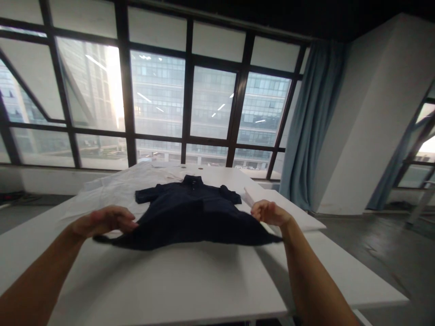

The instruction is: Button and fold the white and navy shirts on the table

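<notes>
With the fingers (127,225) of your left hand (105,220) and right hand (271,213) pinching the shirt (195,215) near its hem (204,242), you have its collar (193,180) and sleeves (148,195) spread out on the table (163,283), while the raised hem is not yet flat.

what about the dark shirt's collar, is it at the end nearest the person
No, the collar lies at the far end of the shirt, toward the windows, and the hem is the near edge.

One dark shirt (200,215), with one collar (193,180) and two short sleeves (148,195); one left hand (106,220) and one right hand (271,213); two blue curtains (302,131) on the right; one white pillar (370,113) between them.
</notes>
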`<state>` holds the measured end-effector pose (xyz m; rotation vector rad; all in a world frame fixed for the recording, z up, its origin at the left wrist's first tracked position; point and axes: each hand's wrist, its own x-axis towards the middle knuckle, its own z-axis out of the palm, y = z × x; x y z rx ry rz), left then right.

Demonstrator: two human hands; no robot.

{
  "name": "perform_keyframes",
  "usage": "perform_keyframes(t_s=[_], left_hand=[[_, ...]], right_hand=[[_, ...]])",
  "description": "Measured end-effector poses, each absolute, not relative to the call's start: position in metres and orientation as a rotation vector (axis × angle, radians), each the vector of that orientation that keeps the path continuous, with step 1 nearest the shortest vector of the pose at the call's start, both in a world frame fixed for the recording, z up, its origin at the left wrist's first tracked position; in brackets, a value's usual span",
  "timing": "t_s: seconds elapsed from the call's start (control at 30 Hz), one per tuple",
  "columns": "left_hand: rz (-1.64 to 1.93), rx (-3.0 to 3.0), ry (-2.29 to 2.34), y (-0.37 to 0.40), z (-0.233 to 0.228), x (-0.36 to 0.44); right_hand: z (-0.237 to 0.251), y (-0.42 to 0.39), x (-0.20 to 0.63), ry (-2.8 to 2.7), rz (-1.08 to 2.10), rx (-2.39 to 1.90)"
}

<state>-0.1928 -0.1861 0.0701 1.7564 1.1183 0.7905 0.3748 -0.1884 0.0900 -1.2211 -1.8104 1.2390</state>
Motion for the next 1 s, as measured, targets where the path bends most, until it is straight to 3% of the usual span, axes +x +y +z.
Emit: perform_keyframes(t_s=[0.13,0.33,0.67,0.87,1.0], left_hand=[[0.803,1.860,1.004,-0.185,0.076,-0.169],[0.591,2.431,1.257,-0.170,0.049,-0.122],[-0.003,2.661,1.203,-0.178,0.023,-0.122],[0.015,2.569,1.172,-0.169,0.047,-0.113],[0.297,2.529,1.472,-0.091,0.066,-0.129]], right_hand=[[0.077,-0.170,0.359,-1.946,1.207,-1.206],[0.039,-0.140,0.332,-2.224,0.552,-1.452],[0.036,-0.142,0.332,-2.520,0.510,-1.813],[0.052,-0.113,0.339,-2.560,0.647,-1.760],[0.065,-0.063,0.350,-2.253,0.275,-2.083]])
